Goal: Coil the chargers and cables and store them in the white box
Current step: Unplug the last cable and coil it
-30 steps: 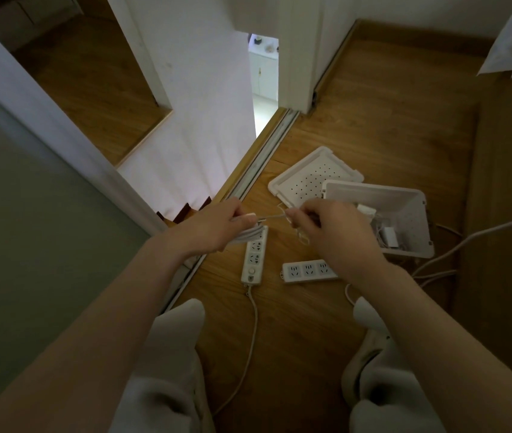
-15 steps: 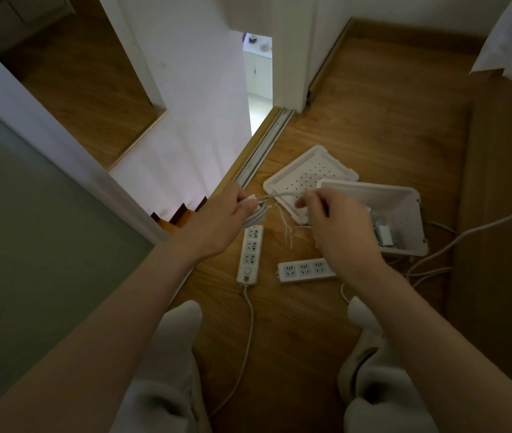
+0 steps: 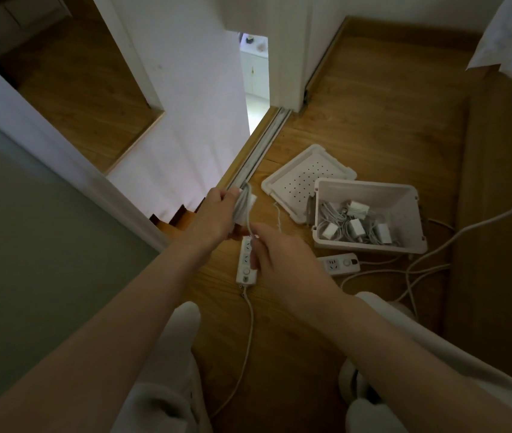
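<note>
— Where are you in the job?

— Mid-coil, I'd judge. Your left hand point(image 3: 217, 214) is closed around a white charger point(image 3: 245, 205) with its cable wound about it; your right hand point(image 3: 283, 257) pinches the loose cable point(image 3: 250, 228) just below, above a power strip point(image 3: 246, 260) on the floor.

— And next?

— Probably wrap the last slack snugly, tuck the end, then carry it right to the white box point(image 3: 410, 214), which already holds several coiled chargers beside its lid point(image 3: 289, 179).

2 pwr strips point(image 3: 246, 261), 1 box point(image 3: 368, 244), 1 lid point(image 3: 298, 179)
</note>
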